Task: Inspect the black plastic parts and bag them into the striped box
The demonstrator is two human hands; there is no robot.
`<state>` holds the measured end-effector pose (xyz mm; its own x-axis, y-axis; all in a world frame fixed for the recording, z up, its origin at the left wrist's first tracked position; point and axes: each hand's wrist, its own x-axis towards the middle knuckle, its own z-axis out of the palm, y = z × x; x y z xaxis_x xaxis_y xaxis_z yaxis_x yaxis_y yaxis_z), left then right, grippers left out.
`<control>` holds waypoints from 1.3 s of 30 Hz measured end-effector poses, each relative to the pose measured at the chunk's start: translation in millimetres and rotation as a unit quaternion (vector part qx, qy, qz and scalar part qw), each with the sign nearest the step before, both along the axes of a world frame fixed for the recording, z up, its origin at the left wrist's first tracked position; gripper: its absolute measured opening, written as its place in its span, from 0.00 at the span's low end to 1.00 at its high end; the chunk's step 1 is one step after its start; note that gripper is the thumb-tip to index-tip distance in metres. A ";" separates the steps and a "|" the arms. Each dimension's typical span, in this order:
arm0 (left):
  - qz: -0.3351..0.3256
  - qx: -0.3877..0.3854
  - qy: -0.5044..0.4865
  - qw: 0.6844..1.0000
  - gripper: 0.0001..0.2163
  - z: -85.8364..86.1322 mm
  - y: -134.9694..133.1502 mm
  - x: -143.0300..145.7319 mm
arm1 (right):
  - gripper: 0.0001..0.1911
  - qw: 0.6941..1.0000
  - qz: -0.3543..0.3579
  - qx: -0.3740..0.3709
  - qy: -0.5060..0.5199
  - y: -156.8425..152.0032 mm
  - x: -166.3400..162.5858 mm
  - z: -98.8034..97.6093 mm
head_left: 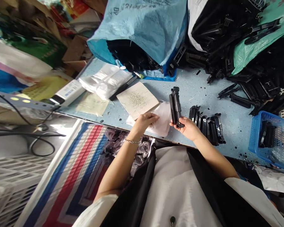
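My right hand [188, 127] grips the lower end of a long black plastic part [175, 105] and holds it upright over the blue speckled table [234, 119]. My left hand [145, 121] is closed in a pinch on the edge of a thin clear plastic bag [162, 121] lying at the table's front edge. Beside that bag lies a beige card [137, 99] with a small heap of tiny metal pieces [137, 98] on it. A row of similar black parts [209, 124] lies just right of my right hand.
A light blue sack [144, 28] full of black parts stands at the back, with a large loose pile of black parts [251, 63] and a green bag to its right. A blue basket [271, 140] holding black parts sits at the right. Clear bags [105, 80] lie at the left.
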<state>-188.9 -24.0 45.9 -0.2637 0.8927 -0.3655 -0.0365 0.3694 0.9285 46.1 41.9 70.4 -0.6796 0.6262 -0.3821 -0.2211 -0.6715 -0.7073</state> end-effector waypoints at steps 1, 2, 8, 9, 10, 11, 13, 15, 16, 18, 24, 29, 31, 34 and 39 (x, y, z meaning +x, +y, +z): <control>0.000 0.003 -0.025 1.000 0.14 -0.5 0.2 0.8 | 0.19 1.000 0.018 -0.007 0.000 0.3 -4.1 1.5; 0.008 0.008 -0.036 0.999 0.15 -1.6 0.4 2.7 | 0.19 0.999 0.035 -0.014 0.002 0.6 -9.1 2.3; 0.012 0.046 -0.014 0.999 0.14 -2.1 -0.8 9.4 | 0.14 0.995 0.082 -0.050 0.037 8.0 -40.9 -11.3; 0.017 0.060 -0.018 0.998 0.14 0.5 -2.7 6.6 | 0.14 0.996 0.065 -0.055 0.035 11.0 -42.6 -15.5; 0.034 0.077 -0.013 0.996 0.13 3.4 -5.3 3.1 | 0.14 0.997 0.041 -0.060 0.029 14.3 -42.8 -19.3; 0.058 0.096 0.010 0.994 0.12 6.5 -8.4 -0.7 | 0.14 0.998 0.015 -0.063 0.021 17.7 -41.6 -22.3; 0.090 0.134 0.122 0.979 0.08 11.4 -15.3 -6.9 | 0.14 0.998 -0.030 -0.064 0.002 23.3 -36.7 -24.9; 0.053 0.167 0.272 0.946 0.02 13.6 -21.1 -9.4 | 0.15 0.997 -0.050 -0.055 -0.016 25.1 -29.7 -22.0; 0.018 0.178 0.336 0.925 0.06 13.7 -23.0 -9.3 | 0.14 0.997 -0.054 -0.046 -0.021 23.9 -25.3 -18.6; -0.034 0.185 0.406 0.894 0.13 12.6 -24.3 -7.1 | 0.13 0.999 -0.038 -0.025 -0.016 16.4 -13.9 -9.7; -0.045 0.142 0.362 0.920 0.22 9.8 -21.0 -2.4 | 0.23 0.965 0.170 -0.193 0.049 -33.0 25.7 -3.7; -0.093 0.199 0.393 0.893 0.31 21.7 -39.1 10.8 | 0.21 0.926 0.164 -0.328 0.085 -45.1 20.3 -28.4; -0.122 0.225 0.403 0.879 0.31 29.5 -50.5 25.3 | 0.20 0.942 0.155 -0.288 0.070 -41.3 12.2 -33.2; -0.221 0.265 0.363 0.866 0.31 37.7 -62.6 53.2 | 0.18 0.983 0.101 -0.150 -0.013 -41.8 2.6 -29.5; -0.277 0.233 0.312 0.878 0.28 59.6 -80.7 67.3 | 0.27 0.971 0.168 0.160 -0.061 -58.1 9.0 2.9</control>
